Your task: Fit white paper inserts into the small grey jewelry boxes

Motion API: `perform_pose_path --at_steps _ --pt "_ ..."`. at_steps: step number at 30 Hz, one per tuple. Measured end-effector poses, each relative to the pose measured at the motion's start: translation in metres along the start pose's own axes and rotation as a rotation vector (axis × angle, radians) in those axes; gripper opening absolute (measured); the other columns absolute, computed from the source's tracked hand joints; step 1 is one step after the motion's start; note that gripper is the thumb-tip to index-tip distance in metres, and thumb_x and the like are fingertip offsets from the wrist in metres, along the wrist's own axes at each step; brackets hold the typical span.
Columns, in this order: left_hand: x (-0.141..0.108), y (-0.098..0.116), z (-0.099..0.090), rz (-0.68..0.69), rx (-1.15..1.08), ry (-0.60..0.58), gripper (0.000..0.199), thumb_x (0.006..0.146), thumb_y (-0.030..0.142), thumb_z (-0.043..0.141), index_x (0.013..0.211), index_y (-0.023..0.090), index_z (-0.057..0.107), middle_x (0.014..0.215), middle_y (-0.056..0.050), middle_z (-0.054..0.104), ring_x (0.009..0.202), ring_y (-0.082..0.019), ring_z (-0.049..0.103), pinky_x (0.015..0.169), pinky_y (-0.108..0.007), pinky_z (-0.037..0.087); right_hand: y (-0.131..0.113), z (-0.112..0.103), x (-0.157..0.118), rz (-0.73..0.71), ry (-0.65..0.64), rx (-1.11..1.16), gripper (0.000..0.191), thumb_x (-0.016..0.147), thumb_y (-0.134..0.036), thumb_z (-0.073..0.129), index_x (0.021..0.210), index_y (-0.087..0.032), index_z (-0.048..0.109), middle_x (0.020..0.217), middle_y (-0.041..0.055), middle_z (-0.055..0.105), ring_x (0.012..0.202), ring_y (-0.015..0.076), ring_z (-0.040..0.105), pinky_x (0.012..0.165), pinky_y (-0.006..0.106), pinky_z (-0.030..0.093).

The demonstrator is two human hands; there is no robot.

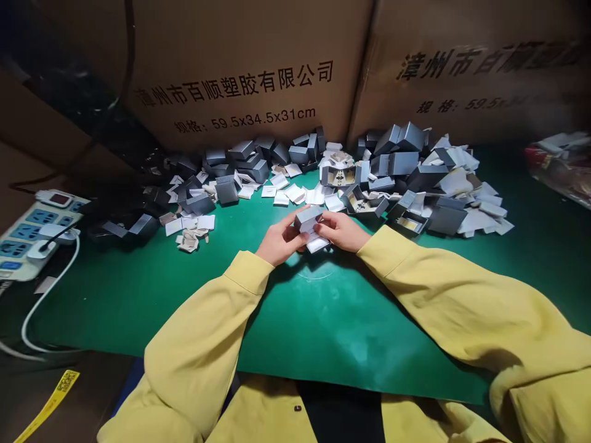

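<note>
At frame centre, the left hand point(281, 239) gripped the small grey-and-white box point(309, 216) by its left side; the right hand point(345, 231) held its right. Light, even pressure from both sides probably suited the handling best.

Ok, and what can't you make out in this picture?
All in the head view:
Most of the inside of the held grey box: hidden by its walls and the fingers of the left hand and right hand.
Small fittings in the open box on the pile: too small to identify.
Far end of the lettering on the right carton: blurred.
Power strip: cut off by the left edge.
</note>
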State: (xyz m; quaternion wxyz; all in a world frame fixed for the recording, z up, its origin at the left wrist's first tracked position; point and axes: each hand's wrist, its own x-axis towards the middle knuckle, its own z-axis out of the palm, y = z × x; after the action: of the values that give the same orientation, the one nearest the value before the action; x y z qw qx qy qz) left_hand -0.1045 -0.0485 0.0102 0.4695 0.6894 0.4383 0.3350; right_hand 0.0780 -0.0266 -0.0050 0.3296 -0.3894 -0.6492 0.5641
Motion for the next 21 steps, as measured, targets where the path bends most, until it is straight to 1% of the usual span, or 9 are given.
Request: perform_pose_path --at_steps 3,5,7,10,13,16,18,20,21 --pt "-0.0023 0.0061 0.0003 0.098 0.303 0.216 0.059 0.075 0.042 0.059 0.128 0.020 0.047 0.103 -0.005 0.064 0.081 -0.017 0.060 0.074 -0.026 0.049 -0.0033 0.0005 -0.0009 -0.002 0.023 -0.076 0.018 0.073 -0.036 0.053 0.071 -0.018 0.051 0.050 -0.0073 0.046 0.042 0.0066 0.041 0.043 0.019 0.032" --pt "-0.0025 0.0074 0.0006 0.130 0.451 0.312 0.054 0.075 0.041 0.059 0.124 0.020 0.051 0.103 -0.005 0.065 0.085 -0.017 0.060 0.079 -0.026 0.047 -0.0052 0.0008 -0.0021 -0.009 0.029 -0.120 0.018 0.074 -0.035 0.053 0.069 -0.018 0.051 0.050 -0.0067 0.048 0.042 0.0063 0.041 0.043 0.019 0.032" --pt "-0.0020 0.0064 0.0010 0.134 0.519 0.322 0.048 0.077 0.039 0.057 0.121 0.020 0.053 0.103 -0.005 0.065 0.087 -0.017 0.060 0.081 -0.026 0.045 -0.0065 0.0010 -0.0031 -0.016 0.026 -0.142 0.019 0.075 -0.035 0.052 0.068 -0.018 0.052 0.050 -0.0063 0.049 0.042 0.0064 0.043 0.043 0.019 0.033" --pt "-0.0010 0.0034 0.0018 0.132 0.572 0.282 0.041 0.079 0.038 0.055 0.116 0.020 0.056 0.102 -0.004 0.066 0.086 -0.017 0.060 0.080 -0.025 0.044 -0.0075 0.0008 -0.0037 -0.019 0.028 -0.168 0.019 0.075 -0.036 0.052 0.067 -0.018 0.052 0.050 -0.0064 0.049 0.042 0.0062 0.043 0.044 0.019 0.033" --pt "-0.0003 0.0011 0.0029 0.126 0.634 0.301 0.036 0.081 0.035 0.052 0.114 0.021 0.057 0.094 -0.003 0.067 0.080 -0.016 0.061 0.075 -0.024 0.044 -0.0077 0.0008 -0.0032 -0.019 0.029 -0.180 0.020 0.075 -0.037 0.052 0.067 -0.018 0.054 0.050 -0.0062 0.050 0.042 0.0060 0.043 0.044 0.018 0.033" --pt "-0.0003 0.0004 0.0036 0.125 0.714 0.338 0.039 0.083 0.033 0.048 0.120 0.022 0.053 0.084 -0.003 0.068 0.071 -0.015 0.061 0.069 -0.023 0.043 -0.0077 0.0018 -0.0025 -0.014 0.028 -0.164 0.021 0.076 -0.038 0.052 0.068 -0.018 0.054 0.050 -0.0063 0.049 0.042 0.0063 0.043 0.043 0.018 0.034" --pt "-0.0010 0.0011 0.0029 0.131 0.753 0.349 0.042 0.084 0.033 0.047 0.124 0.023 0.050 0.081 -0.003 0.068 0.068 -0.015 0.061 0.067 -0.023 0.043 -0.0080 0.0027 -0.0020 -0.006 0.023 -0.142 0.021 0.076 -0.038 0.051 0.069 -0.018 0.054 0.051 -0.0063 0.049 0.043 0.0065 0.043 0.042 0.019 0.034" --pt "-0.0020 0.0025 0.0010 0.129 0.739 0.346 0.044 0.083 0.034 0.048 0.126 0.023 0.048 0.081 -0.003 0.067 0.068 -0.015 0.061 0.068 -0.023 0.043 -0.0083 0.0030 -0.0012 0.000 0.012 -0.110 0.021 0.076 -0.038 0.051 0.071 -0.018 0.054 0.052 -0.0062 0.049 0.043 0.0065 0.044 0.042 0.019 0.035" --pt "-0.0024 0.0032 -0.0002 0.123 0.698 0.331 0.047 0.082 0.034 0.049 0.128 0.023 0.046 0.083 -0.003 0.068 0.069 -0.015 0.061 0.069 -0.024 0.044 -0.0083 0.0027 -0.0005 0.002 0.004 -0.095 0.020 0.076 -0.038 0.052 0.071 -0.018 0.054 0.052 -0.0063 0.050 0.043 0.0062 0.043 0.042 0.018 0.035"
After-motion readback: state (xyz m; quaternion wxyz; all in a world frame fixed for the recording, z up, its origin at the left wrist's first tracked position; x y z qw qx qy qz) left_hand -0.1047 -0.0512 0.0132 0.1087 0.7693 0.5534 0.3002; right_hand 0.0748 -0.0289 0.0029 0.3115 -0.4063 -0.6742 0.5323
